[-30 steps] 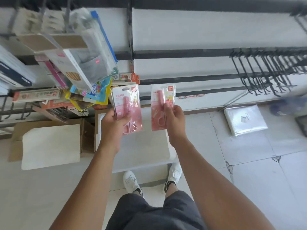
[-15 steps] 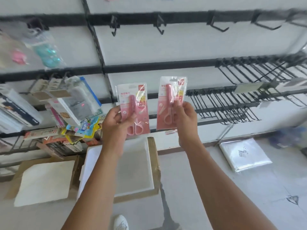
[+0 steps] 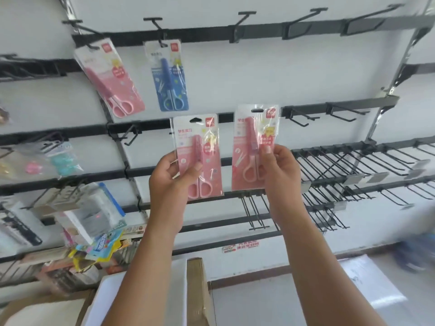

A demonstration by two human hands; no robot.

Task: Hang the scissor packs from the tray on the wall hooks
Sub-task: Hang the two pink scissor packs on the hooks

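My left hand (image 3: 170, 184) grips a pink scissor pack (image 3: 207, 142) upright in front of the wall. My right hand (image 3: 279, 170) holds a second pink scissor pack (image 3: 249, 137) beside it, a little higher. On the top rail a pink scissor pack (image 3: 110, 78) hangs tilted from a hook, and a blue scissor pack (image 3: 170, 75) hangs next to it. Bare hooks (image 3: 244, 16) stick out of the top rail to the right. The white tray (image 3: 113, 300) lies low down between my forearms, mostly hidden by them.
Rows of black wire hooks (image 3: 353, 168) fill the rails at the right. Stationery packs (image 3: 87, 215) crowd the lower left rails. A cardboard box (image 3: 197, 288) lies under the tray, and a white plastic bag (image 3: 367, 285) rests on the floor at the right.
Both hands have risen with their pink packs and the view has tilted up, bringing the top rail with the two hanging packs into sight. The floor and my feet have dropped out of view.
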